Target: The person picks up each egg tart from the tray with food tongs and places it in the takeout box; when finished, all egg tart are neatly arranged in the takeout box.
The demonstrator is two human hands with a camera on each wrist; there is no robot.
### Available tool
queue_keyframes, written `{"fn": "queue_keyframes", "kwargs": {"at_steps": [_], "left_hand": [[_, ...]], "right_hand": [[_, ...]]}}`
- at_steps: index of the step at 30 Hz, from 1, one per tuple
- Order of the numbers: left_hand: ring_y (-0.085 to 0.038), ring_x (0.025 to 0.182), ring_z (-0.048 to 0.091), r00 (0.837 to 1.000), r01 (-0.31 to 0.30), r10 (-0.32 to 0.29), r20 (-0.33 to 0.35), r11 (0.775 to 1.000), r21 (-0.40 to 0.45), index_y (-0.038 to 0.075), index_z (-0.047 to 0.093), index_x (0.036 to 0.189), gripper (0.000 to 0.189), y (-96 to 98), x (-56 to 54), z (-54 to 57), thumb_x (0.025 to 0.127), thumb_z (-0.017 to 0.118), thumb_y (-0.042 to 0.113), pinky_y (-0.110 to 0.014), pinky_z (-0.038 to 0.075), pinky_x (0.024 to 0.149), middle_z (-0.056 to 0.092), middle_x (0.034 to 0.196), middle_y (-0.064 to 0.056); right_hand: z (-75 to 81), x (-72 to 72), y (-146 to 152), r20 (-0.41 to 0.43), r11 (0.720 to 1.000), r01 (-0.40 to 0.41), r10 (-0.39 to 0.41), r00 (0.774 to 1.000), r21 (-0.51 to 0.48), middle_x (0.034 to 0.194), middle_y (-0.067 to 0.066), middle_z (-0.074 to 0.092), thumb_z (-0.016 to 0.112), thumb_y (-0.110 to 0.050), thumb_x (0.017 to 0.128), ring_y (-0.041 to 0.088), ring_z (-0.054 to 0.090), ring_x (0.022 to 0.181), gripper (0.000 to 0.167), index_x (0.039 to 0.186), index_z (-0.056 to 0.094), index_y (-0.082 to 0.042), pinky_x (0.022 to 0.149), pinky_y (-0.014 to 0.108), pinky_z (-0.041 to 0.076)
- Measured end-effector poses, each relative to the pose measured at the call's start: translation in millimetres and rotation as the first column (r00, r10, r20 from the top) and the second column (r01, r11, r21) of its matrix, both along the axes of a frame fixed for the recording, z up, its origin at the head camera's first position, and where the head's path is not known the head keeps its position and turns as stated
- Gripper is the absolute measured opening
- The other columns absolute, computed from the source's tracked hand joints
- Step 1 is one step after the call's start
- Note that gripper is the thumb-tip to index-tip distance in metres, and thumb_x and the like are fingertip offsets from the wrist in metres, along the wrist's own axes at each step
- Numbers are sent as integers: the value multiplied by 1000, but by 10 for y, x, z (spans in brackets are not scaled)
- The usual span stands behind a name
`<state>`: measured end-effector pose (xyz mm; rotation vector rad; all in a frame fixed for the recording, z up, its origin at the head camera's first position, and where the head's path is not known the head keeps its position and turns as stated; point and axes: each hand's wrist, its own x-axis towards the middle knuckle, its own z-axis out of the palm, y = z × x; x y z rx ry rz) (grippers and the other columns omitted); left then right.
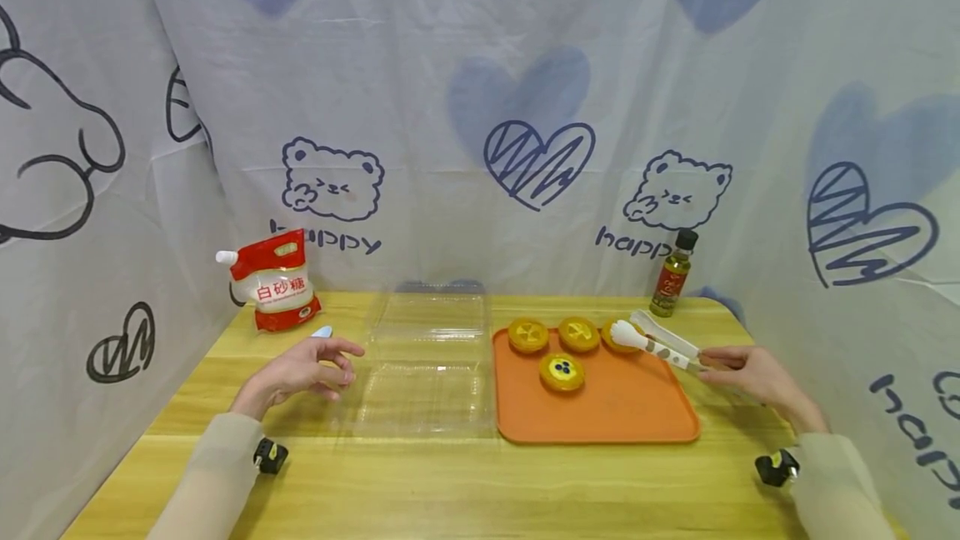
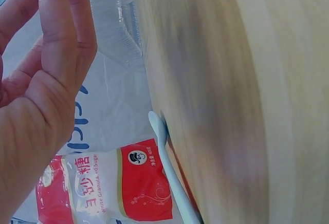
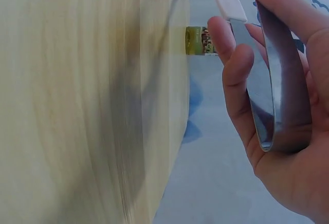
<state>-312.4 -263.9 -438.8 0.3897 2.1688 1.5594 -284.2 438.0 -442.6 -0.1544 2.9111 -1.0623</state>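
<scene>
My right hand (image 1: 761,373) grips metal food tongs (image 1: 667,352) with white tips, fingers and thumb on either side of the bent handle (image 3: 275,90). The spread tips reach over the far right tart (image 1: 611,340) on an orange tray (image 1: 600,411). Two more yellow-topped tarts, a left one (image 1: 528,335) and a middle one (image 1: 578,333), line the tray's back edge. In front of them sits a tart with dark berries (image 1: 562,369). My left hand (image 1: 303,373) hovers with loosely bent fingers, holding nothing, left of a clear plastic container (image 1: 427,398) whose lid stands raised behind.
A red and white sugar bag (image 1: 283,290) stands at the back left. Near it lies a pale blue spoon (image 2: 172,175). An oil bottle (image 1: 670,286) with a black cap stands at the back right. Printed cloth hangs behind and beside the wooden table (image 1: 420,490).
</scene>
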Motion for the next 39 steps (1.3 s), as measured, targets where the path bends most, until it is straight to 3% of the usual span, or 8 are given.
{"fn": "queue_keyframes", "kwargs": {"at_steps": [7, 15, 24, 26, 30, 34, 39], "left_hand": [[-25, 89, 64, 1000, -2, 2, 1, 1000, 1, -8, 45, 137, 55, -27, 26, -15, 90, 68, 7, -36, 62, 71, 56, 104, -14], [-26, 90, 64, 1000, -3, 3, -2, 1000, 2, -8, 45, 138, 55, -53, 39, -1, 90, 68, 7, -36, 62, 71, 56, 104, -14], [-28, 90, 65, 1000, -21, 21, 1, 1000, -14, -4, 43, 140, 59, -82, 38, -32, 90, 69, 11, -38, 62, 72, 57, 103, -13], [-30, 90, 65, 999, -39, 39, 5, 999, -5, -2, 41, 141, 61, -85, 36, -48, 90, 70, 12, -40, 62, 72, 58, 102, -13], [-32, 91, 65, 998, -64, 64, 11, 998, 9, 0, 36, 144, 64, -94, 33, -73, 90, 69, 10, -42, 62, 73, 59, 102, -13], [-31, 91, 64, 999, -53, 53, 8, 999, 13, 0, 35, 146, 65, -75, 19, -76, 91, 67, 9, -41, 62, 73, 58, 103, -14], [-28, 90, 64, 999, -35, 35, 11, 999, 34, 0, 32, 148, 66, -43, 0, -62, 91, 66, 7, -40, 63, 74, 57, 104, -14]], "right_hand": [[-66, -46, -29, -86, 997, -79, 79, 993, 1, 126, 24, 63, 76, -29, 86, 30, 67, 109, 59, 130, 59, 6, 79, 12, 54], [-118, -99, -76, -124, 996, -59, 67, 990, 69, 119, 24, 67, 80, -27, 82, 18, 69, 92, 56, 127, 63, 2, 75, 13, 52], [-145, -99, -132, -144, 996, -60, 68, 987, 59, 120, 25, 66, 77, -23, 85, 28, 71, 98, 49, 126, 65, 0, 75, 21, 59], [-145, -83, -136, -145, 997, -64, 70, 987, 41, 120, 25, 66, 77, -22, 85, 25, 71, 97, 49, 126, 64, 2, 74, 20, 59], [-120, -38, -160, -147, 998, -64, 60, 987, -29, 120, 27, 65, 77, -19, 85, 6, 69, 92, 49, 125, 63, 5, 74, 17, 57], [-46, 16, -193, -138, 991, -46, 29, 990, -122, 123, 28, 62, 76, -17, 86, -9, 64, 90, 51, 127, 60, 9, 73, 17, 58], [47, 41, -230, -138, 996, -6, -6, 990, -88, 126, 24, 63, 75, -25, 87, -13, 61, 91, 54, 129, 60, 5, 73, 15, 57]]}}
